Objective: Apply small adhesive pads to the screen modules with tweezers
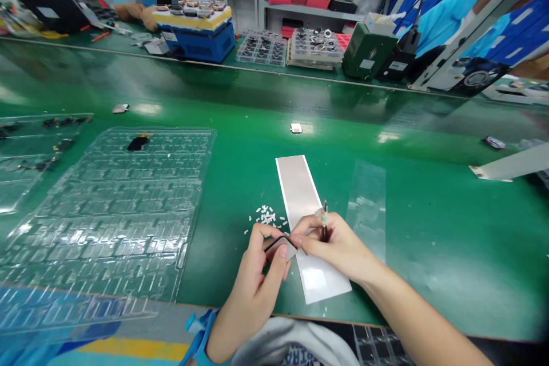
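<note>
My left hand [257,274] is closed around a small flat dark part [281,247] with a pale face, held just above the table's near edge. My right hand [332,240] is closed on thin tweezers [324,218] whose back end sticks up above my fingers, and its fingertips press against the part. Both hands hover over the near end of a long white strip [300,189] lying on the green table [429,229]. A scatter of tiny white bits [266,217] lies just left of the strip.
A large clear plastic tray [115,211] with one black piece [138,143] fills the left. A clear film strip [368,200] lies right of the white one. Small parts [296,128] sit further out. Across the table are a blue box [197,37], part trays and another person.
</note>
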Demonstrator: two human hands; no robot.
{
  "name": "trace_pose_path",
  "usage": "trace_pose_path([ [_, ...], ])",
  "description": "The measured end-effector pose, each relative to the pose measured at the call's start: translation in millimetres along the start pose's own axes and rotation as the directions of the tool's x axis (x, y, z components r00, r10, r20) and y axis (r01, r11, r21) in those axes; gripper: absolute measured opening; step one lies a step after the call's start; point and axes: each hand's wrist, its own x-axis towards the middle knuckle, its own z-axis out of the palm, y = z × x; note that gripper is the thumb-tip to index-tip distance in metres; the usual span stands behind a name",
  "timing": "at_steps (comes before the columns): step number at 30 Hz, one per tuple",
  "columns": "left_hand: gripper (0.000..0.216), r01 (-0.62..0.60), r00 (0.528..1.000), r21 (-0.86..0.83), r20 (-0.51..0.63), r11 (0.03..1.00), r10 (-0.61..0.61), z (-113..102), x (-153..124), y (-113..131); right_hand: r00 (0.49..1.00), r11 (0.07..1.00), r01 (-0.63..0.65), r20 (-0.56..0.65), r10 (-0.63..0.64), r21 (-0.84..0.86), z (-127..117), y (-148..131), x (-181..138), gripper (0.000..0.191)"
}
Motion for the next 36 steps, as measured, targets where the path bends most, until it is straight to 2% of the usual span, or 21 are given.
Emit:
trace_pose_path([
  [4, 0.024, -0.008, 1.0, -0.015, -0.01, 1.0, 0.008, 1.7, 0.7, -1.7, 0.997, 0.998, 0.054, -0.06, -0.057, -0.043, 2.2, 3.6, 0.1, 0.033],
  [9, 0.027, 0.037, 0.999, -0.067, 0.011, 0.997, -0.037, 2.1, -1.7, 2.6, 0.977, 0.974, 0.141, -0.134, -0.166, -0.179, 8.0, 3.2, -5.5, 0.025],
  [12, 0.024, 0.019, 1.0, -0.091, 0.024, 0.996, -0.016, 2.8, -1.6, 1.3, 0.964, 0.956, 0.157, -0.171, -0.202, -0.247, 9.6, 3.1, -8.8, 0.022],
  [21, 0.021, -0.029, 0.999, -0.103, 0.014, 0.994, 0.031, 5.5, 2.4, -0.4, 0.965, 0.959, 0.144, -0.181, -0.19, -0.243, 8.9, 5.5, -10.7, 0.022],
  [27, 0.022, 0.02, 0.999, -0.131, 0.045, 0.991, -0.015, 2.7, 3.0, -1.0, 0.958, 0.961, 0.157, -0.201, -0.204, -0.226, 10.5, 3.9, -11.2, 0.018],
  [36, 0.02, 0.002, 0.999, -0.082, 0.052, 0.997, 0.002, 5.2, 6.2, 0.2, 0.958, 0.961, 0.165, -0.194, -0.21, -0.223, 9.6, 3.6, -10.3, 0.018],
])
